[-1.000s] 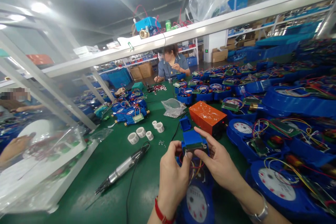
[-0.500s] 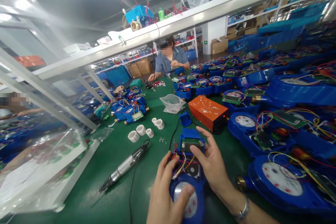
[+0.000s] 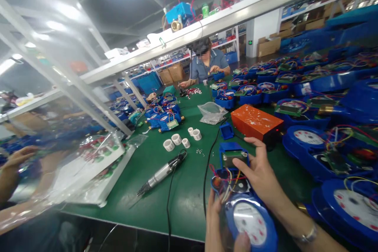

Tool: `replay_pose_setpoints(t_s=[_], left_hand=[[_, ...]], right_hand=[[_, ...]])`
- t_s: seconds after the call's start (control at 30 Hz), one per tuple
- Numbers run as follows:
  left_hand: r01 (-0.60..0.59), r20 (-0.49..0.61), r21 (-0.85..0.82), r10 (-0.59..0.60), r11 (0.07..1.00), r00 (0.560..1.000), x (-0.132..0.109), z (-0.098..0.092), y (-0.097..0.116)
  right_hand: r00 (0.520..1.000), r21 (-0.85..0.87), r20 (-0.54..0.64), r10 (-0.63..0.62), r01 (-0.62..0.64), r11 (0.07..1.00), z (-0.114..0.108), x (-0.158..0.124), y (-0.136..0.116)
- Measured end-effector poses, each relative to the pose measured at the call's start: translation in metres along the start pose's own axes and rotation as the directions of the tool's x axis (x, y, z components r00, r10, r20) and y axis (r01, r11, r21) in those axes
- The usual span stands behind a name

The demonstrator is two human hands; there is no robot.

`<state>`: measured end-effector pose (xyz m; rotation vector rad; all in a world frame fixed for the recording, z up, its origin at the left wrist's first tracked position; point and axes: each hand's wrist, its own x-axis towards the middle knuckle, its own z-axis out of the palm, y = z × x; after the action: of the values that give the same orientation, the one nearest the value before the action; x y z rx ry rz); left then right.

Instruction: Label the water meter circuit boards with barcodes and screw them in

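Observation:
A blue water meter [image 3: 248, 220] with a white round dial lies at the table's near edge, its coloured wires running up to a small blue housing [image 3: 230, 147] that holds a green circuit board [image 3: 232, 159]. My left hand [image 3: 215, 220] grips the meter's left side, with the thumb over the dial's lower edge. Closed on the housing's right side, my right hand [image 3: 262, 175] has its thumb on the board and its fingers at the outer wall. Just beyond sits a small blue plastic cover [image 3: 226, 130]. The fingertips of my left hand are partly hidden.
An electric screwdriver [image 3: 161, 174] with a black cord lies left of the meter. Behind it are white label rolls [image 3: 176, 139], tiny loose parts [image 3: 200, 152], a plastic bag [image 3: 212, 113] and an orange box [image 3: 255, 121]. Several blue meters [image 3: 307, 138] crowd the right. A co-worker [image 3: 209, 63] sits opposite.
The view has turned left, so things appear further right. My left hand has slid down from the wires to the meter's side. My right hand stays on the housing.

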<state>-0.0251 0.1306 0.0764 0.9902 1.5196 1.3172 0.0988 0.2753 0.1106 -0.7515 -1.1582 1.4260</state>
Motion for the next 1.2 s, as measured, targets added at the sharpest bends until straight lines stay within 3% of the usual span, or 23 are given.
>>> replay_pose_setpoints(t_s=[0.1, 0.2, 0.27, 0.33, 0.4, 0.47, 0.53, 0.63, 0.73, 0.83, 0.9, 0.97, 1.03, 1.07, 1.1, 1.13, 1.2], left_hand=[[-0.042, -0.017, 0.059, 0.043, 0.997, 0.999, 0.000, -0.025, 0.000], [-0.036, -0.037, 0.383, 0.054, 0.923, 0.998, 0.012, -0.058, -0.007], [-0.020, -0.047, 0.651, 0.067, 0.759, 0.997, 0.027, -0.075, -0.017], [-0.010, -0.085, 0.828, 0.143, 0.561, 0.986, 0.046, -0.088, -0.028], [0.046, -0.148, 0.929, 0.255, 0.368, 0.955, 0.067, -0.102, -0.032], [0.130, -0.212, 0.958, 0.327, 0.254, 0.921, 0.089, -0.121, -0.027], [0.173, -0.244, 0.957, 0.322, 0.234, 0.915, 0.108, -0.145, -0.014], [0.103, -0.152, 0.965, 0.196, 0.240, 0.969, 0.123, -0.179, 0.010], [0.007, -0.040, 0.967, 0.127, 0.255, 0.991, 0.121, -0.202, 0.031], [0.020, -0.066, 0.964, 0.166, 0.266, 0.984, 0.107, -0.215, 0.048], [0.011, -0.121, 0.927, 0.272, 0.374, 0.955, 0.097, -0.220, 0.059], [-0.030, -0.253, 0.805, 0.389, 0.593, 0.886, 0.089, -0.219, 0.071], [-0.147, -0.445, 0.512, 0.408, 0.847, 0.798, 0.084, -0.210, 0.085], [-0.237, -0.520, 0.300, 0.367, 0.924, 0.771, 0.081, -0.203, 0.092], [-0.335, -0.567, 0.072, 0.315, 0.940, 0.761, 0.079, -0.193, 0.100], [-0.422, -0.576, -0.125, 0.281, 0.898, 0.768, 0.078, -0.182, 0.107], [-0.514, -0.560, -0.353, 0.263, 0.782, 0.785, 0.078, -0.159, 0.119]], right_hand=[[0.998, -0.169, -0.023, -0.052, 0.047, 0.985, -0.010, -0.007, -0.003], [0.980, -0.359, -0.033, -0.197, 0.172, 0.917, -0.015, -0.018, 0.001], [0.945, -0.501, 0.022, -0.326, 0.293, 0.814, -0.018, -0.022, 0.002], [0.910, -0.611, 0.166, -0.381, 0.398, 0.685, -0.021, -0.023, 0.000], [0.888, -0.654, 0.326, -0.323, 0.459, 0.601, -0.024, -0.022, -0.004], [0.880, -0.670, 0.405, -0.248, 0.470, 0.574, -0.025, -0.020, -0.008], [0.891, -0.697, 0.403, -0.207, 0.446, 0.562, -0.025, -0.019, -0.011], [0.905, -0.715, 0.383, -0.186, 0.418, 0.560, -0.023, -0.019, -0.011], [0.912, -0.712, 0.357, -0.201, 0.405, 0.574, -0.023, -0.020, -0.009], [0.919, -0.699, 0.341, -0.198, 0.389, 0.600, -0.022, -0.022, -0.007], [0.922, -0.686, 0.341, -0.183, 0.377, 0.622, -0.021, -0.022, -0.007], [0.928, -0.678, 0.333, -0.165, 0.358, 0.642, -0.020, -0.023, -0.008], [0.938, -0.675, 0.314, -0.146, 0.329, 0.661, -0.018, -0.024, -0.008], [0.943, -0.673, 0.304, -0.135, 0.313, 0.670, -0.018, -0.025, -0.008], [0.946, -0.670, 0.298, -0.126, 0.302, 0.678, -0.017, -0.026, -0.009], [0.947, -0.667, 0.297, -0.121, 0.296, 0.684, -0.016, -0.027, -0.009], [0.947, -0.661, 0.299, -0.116, 0.293, 0.691, -0.014, -0.028, -0.010]])
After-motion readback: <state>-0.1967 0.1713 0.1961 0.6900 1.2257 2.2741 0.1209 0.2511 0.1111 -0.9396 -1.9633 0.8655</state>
